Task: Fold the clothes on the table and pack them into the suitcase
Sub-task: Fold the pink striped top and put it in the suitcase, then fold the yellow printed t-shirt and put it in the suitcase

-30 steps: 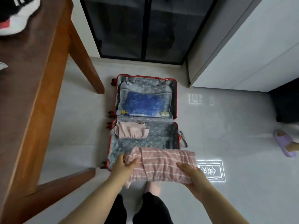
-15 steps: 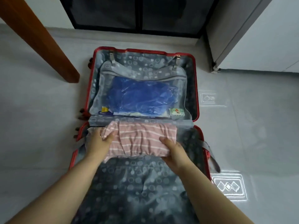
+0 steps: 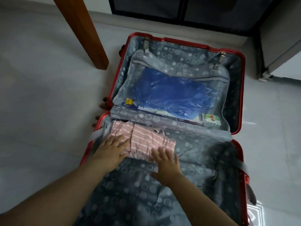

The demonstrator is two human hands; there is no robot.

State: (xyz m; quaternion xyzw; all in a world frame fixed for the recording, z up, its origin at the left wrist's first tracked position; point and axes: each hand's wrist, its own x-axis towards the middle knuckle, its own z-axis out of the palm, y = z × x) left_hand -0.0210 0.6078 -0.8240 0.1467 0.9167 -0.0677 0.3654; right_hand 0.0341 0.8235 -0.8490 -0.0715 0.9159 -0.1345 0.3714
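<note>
We look down on a grey tiled floor (image 3: 40,98), where a red suitcase (image 3: 242,95) lies open with both halves flat and its grey, ring-printed lining showing. A brown wooden table leg (image 3: 84,33) stands on the floor just beyond the suitcase's far left corner. In the suitcase's far half, behind a sheer pocket, we see a crumpled blue plastic bag (image 3: 175,93).

The pink striped garment (image 3: 145,139), folded into a compact bundle, lies in the suitcase's near half, close against the hinge line and toward the left wall. Both of our hands are on it, flat and spread wide, gripping nothing. Our left hand (image 3: 112,149) lies palm down over the bundle's left end, beside the suitcase's left wall. Our right hand (image 3: 166,163) has its fingertips on the bundle's near right edge while the palm rests on the lining.

A small green packet (image 3: 211,119) sits in the pocket's right corner, near the hinge.
</note>
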